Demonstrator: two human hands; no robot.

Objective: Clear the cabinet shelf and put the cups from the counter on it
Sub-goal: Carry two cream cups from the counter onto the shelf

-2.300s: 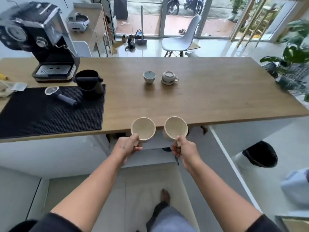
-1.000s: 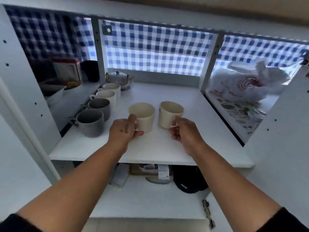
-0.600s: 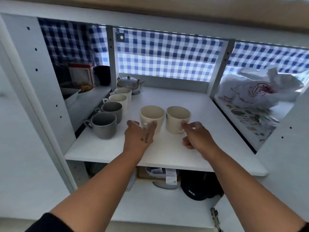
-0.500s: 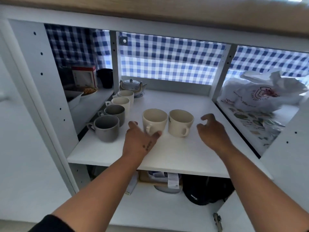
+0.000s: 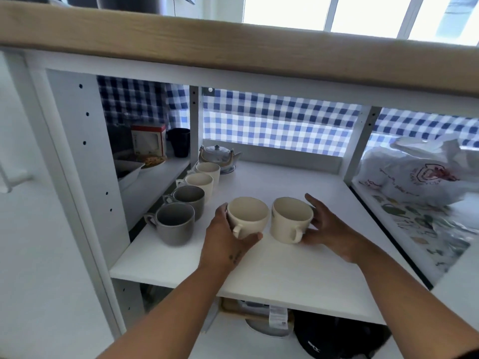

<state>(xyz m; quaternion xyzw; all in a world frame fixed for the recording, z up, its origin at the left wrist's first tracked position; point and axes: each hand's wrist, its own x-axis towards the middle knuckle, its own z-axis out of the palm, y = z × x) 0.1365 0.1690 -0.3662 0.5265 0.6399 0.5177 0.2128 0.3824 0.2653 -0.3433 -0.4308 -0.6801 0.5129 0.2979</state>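
On the white cabinet shelf [image 5: 285,268]: the left cream clay cup [image 5: 248,218] and the right cream clay cup [image 5: 287,224], side by side.
The left hand [image 5: 223,242] wraps the left one; the right hand [image 5: 329,229] lies wide against the right one. Round grey clay mugs [image 5: 176,224] stand just left.

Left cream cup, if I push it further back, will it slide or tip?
Probably slides: the left cup looks squat and wide on a smooth shelf. Likely hard ceramic, so it could chip against the right cup.
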